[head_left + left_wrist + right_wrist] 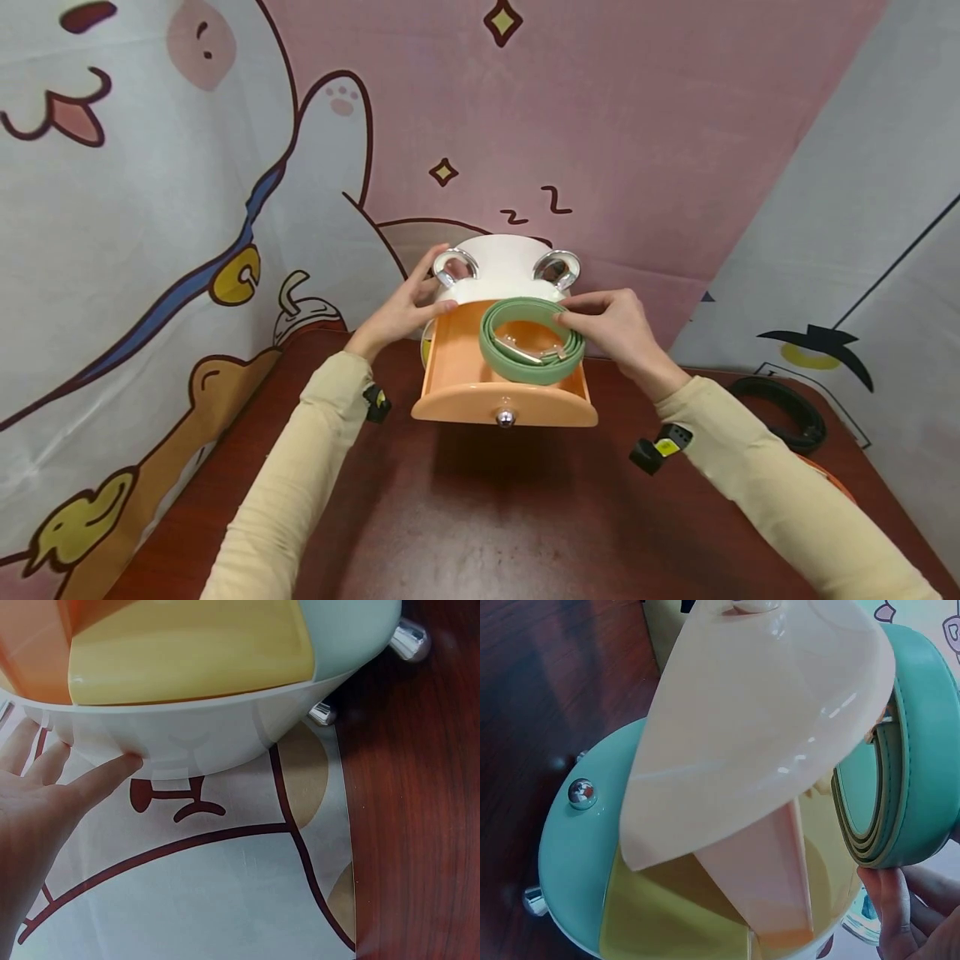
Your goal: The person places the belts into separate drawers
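Head view puts the green belt (531, 369), rolled in a coil, just left of the right hand (618, 327), whose thumb and fingers pinch its rim; below that grip the orange drawer (452, 352) stands pulled out; whether the coil touches it, I cannot tell. By the look of it, rolling and opening are done; release is not, the belt being held over the drawer, which is not shut; across from the pinch, the left hand (399, 310) is spread wide, its fingers against the white box (501, 268); well right of the grip, a black coil (783, 408) lies on the table (487, 533).
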Demonstrator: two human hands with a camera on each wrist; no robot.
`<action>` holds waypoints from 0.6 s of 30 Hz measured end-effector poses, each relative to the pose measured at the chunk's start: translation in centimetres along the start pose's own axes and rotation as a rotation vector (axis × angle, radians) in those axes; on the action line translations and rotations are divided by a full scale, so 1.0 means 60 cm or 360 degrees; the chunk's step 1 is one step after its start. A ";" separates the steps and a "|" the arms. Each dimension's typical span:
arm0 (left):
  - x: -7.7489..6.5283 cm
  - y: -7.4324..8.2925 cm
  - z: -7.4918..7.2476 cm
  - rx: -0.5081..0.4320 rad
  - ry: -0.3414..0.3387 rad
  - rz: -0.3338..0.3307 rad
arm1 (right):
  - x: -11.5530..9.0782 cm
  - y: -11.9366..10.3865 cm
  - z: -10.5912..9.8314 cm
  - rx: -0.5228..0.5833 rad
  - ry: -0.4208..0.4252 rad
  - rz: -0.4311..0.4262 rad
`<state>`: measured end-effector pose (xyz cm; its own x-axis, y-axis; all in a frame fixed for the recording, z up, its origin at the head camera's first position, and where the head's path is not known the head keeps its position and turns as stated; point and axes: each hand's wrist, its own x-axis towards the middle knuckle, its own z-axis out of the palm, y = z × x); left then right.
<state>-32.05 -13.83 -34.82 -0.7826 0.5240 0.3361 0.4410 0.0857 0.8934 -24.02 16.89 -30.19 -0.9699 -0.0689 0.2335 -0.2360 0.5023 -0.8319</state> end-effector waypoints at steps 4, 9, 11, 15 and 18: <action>-0.001 0.000 -0.001 0.0001 -0.0002 0.0031 | 0.002 0.002 0.005 -0.0006 -0.0006 -0.0009; -0.002 -0.001 -0.002 -0.0005 -0.0011 0.0047 | 0.001 0.006 0.014 -0.0031 -0.0007 -0.0014; -0.003 -0.001 -0.002 -0.0014 -0.0017 0.0042 | 0.001 0.009 0.017 -0.0059 -0.0006 -0.0011; -0.002 0.000 -0.001 -0.0026 -0.0018 0.0038 | -0.002 0.014 0.024 -0.0098 0.0002 -0.0003; -0.001 -0.001 -0.001 -0.0021 -0.0017 0.0035 | -0.003 0.016 0.028 -0.0102 0.0003 -0.0009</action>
<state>-32.02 -13.91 -34.87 -0.7679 0.5349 0.3525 0.4523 0.0630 0.8896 -24.16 15.91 -31.87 -0.9684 -0.0705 0.2391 -0.2371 0.5562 -0.7965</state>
